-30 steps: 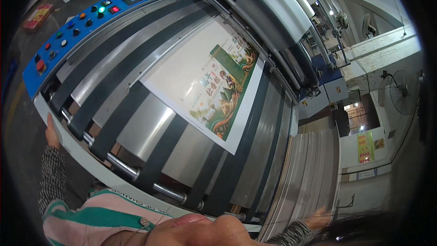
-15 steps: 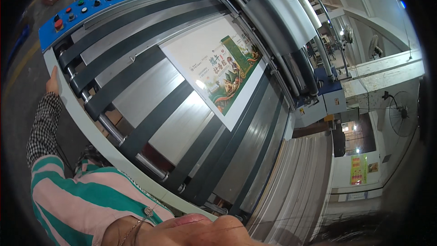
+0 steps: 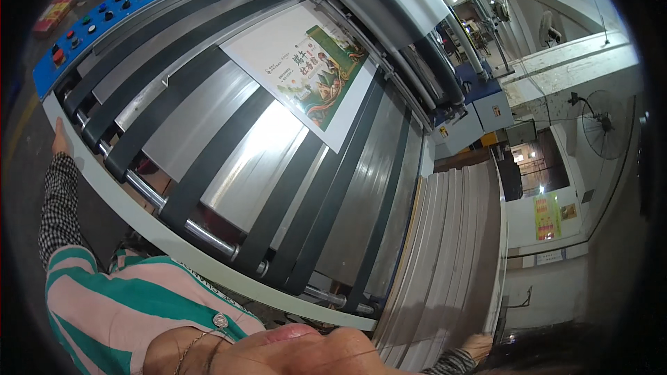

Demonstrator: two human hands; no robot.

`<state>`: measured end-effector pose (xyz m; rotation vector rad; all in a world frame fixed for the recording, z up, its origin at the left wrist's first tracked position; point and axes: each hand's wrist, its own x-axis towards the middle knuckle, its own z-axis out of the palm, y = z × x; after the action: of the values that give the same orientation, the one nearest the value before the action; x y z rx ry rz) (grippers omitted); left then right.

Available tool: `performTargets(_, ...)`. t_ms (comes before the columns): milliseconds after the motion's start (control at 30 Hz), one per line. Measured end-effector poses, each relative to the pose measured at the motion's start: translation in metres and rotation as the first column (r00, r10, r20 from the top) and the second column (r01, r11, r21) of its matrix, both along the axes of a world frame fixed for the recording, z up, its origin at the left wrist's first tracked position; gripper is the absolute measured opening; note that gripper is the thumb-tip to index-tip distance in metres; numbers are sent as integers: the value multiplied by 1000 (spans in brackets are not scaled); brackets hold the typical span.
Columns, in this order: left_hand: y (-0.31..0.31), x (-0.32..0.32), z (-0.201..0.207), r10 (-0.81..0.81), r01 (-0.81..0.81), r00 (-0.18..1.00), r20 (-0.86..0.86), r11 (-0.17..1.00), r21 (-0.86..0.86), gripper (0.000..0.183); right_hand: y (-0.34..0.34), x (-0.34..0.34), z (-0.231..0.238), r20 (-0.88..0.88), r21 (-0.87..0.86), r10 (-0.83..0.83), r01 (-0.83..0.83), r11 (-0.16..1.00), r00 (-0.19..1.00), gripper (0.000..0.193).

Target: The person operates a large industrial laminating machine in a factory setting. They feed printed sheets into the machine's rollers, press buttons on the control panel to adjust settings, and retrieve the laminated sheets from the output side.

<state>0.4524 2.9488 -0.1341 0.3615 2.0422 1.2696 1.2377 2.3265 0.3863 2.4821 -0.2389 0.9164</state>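
Printed sheet (image 3: 295,66) has advanced along belts (image 3: 217,164), fan (image 3: 603,123) at right; grip of hands (image 3: 61,139) unclear.

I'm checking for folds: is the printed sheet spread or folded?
Spread: the printed sheet lies open across the dark belts, with no fold showing.

head view, perhaps tilted, down at machine (image 3: 257,146)

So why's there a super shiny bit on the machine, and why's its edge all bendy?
Head view: light glares white off the metal plate between dark belts; head view: the fisheye lens seems to bow the pale front rail by the left hand; head view: the corners go black around the image.
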Motion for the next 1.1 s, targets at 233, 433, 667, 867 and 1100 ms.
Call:
performTargets(233, -22, 27, 17, -92, 88, 988, 125, 995, 44, 97, 145, -40, -216, -381, 284, 548, -470, 836, 745, 23)
performTargets(433, -32, 31, 21, -155, 151, 982, 105, 988, 41, 92, 286, -125, -316, -215, 482, 899, -759, 438, 382, 30)
performTargets(667, -44, 38, 20, -240, 239, 969, -58, 971, -29, 87, 411, -258, -346, 76, 875, 996, -476, -88, -46, 28)
performTargets(867, -46, 49, 23, -301, 297, 953, -47, 952, -70, 87, 464, -363, -361, 169, 960, 962, -184, -209, -213, 23)
performTargets(1100, -53, 52, 17, -340, 337, 936, -97, 940, -41, 84, 454, -363, -368, 36, 999, 984, -17, -40, -175, 34)
